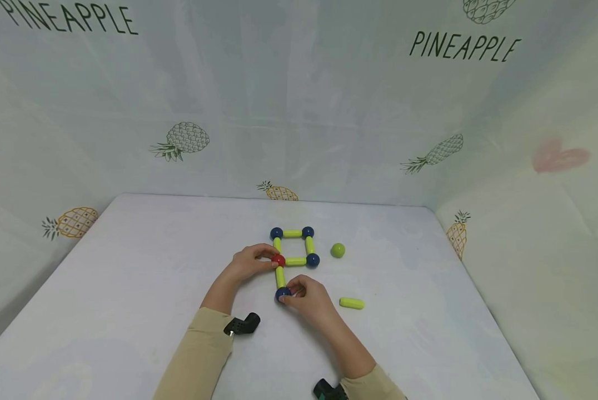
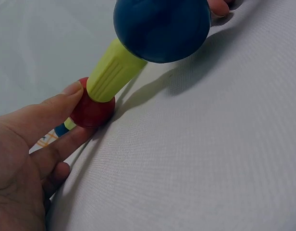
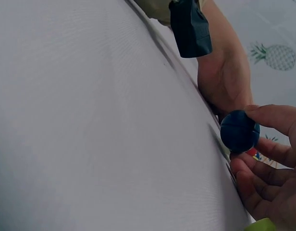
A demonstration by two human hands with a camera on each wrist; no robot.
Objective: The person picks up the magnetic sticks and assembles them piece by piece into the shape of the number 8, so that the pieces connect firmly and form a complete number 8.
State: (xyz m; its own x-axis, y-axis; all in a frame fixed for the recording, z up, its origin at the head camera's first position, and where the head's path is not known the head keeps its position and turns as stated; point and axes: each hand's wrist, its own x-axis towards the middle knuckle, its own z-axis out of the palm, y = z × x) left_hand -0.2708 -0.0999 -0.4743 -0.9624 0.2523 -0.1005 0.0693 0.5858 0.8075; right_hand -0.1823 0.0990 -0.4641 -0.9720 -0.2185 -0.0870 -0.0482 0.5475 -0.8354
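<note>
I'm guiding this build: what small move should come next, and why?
Perhaps the right hand should release the nearest blue ball and fetch the loose stick: that ball already meets the lower stick, the left hand holds the red ball, and the loose stick lies nearby, unattached.

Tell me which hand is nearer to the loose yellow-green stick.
Right. The right hand pinches the lowest blue ball, to the left of the loose stick; the left hand is farther away, up and left, touching the red ball.
</note>
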